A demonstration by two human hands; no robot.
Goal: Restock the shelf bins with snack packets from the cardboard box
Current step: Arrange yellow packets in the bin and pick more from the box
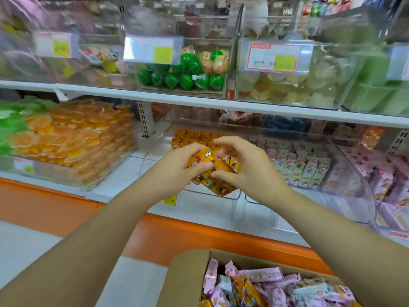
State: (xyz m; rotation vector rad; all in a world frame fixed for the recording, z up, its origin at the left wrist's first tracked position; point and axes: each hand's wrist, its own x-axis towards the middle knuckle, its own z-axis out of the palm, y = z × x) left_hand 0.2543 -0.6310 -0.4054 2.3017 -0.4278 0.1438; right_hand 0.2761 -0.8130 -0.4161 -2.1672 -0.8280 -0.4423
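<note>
The left hand (177, 167) curls fingers and thumb round a small bundle of glossy orange foil snack packets (200, 159) printed with cartoon figures. The right hand (245, 167) grips the same bundle from the other side, thumb pressed to it, fingers arched over. The bundle is just above a clear, curved-walled plastic bin (152, 149) on the lower white shelf (199, 207), which holds rows of like packets. Below, an open brown cardboard box (186, 282) is heaped with crinkled pink and orange wrappers (272, 275).
</note>
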